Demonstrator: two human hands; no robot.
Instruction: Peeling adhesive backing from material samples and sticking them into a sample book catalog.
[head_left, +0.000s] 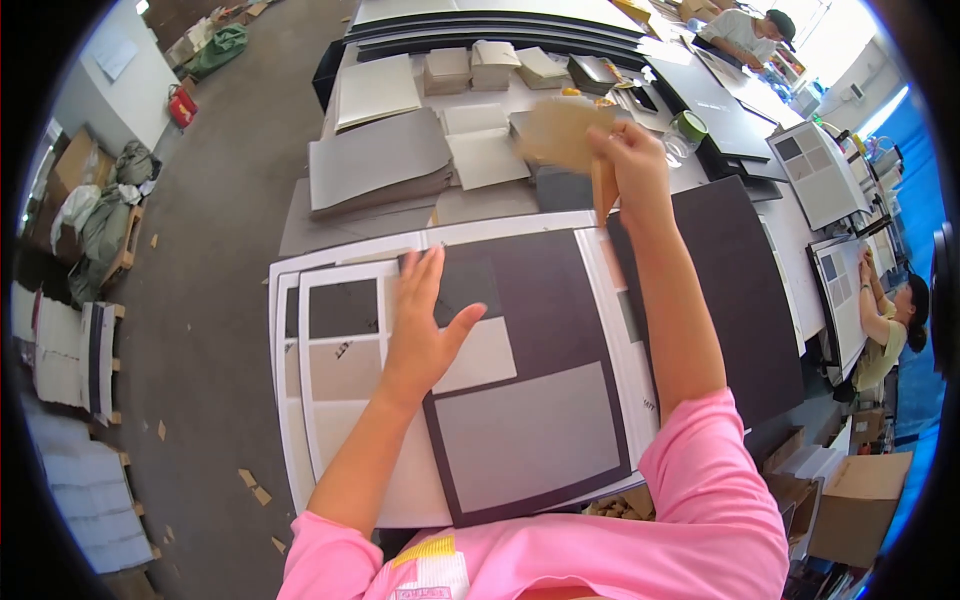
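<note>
Holding tan card point(562, 137), right grip point(632, 160) hovers; brown carton point(850, 528) hides its inside.

The left hand point(425, 320) is held flat, its fingers stretched forward and close together, the thumb spread toward the right, and the left forearm point(365, 455) is angled inward from the lower edge. The right hand point(632, 160) (a little blurred) is raised farther forward, with its fingers curled in a grip and the right forearm point(685, 320) extended behind it.
</note>
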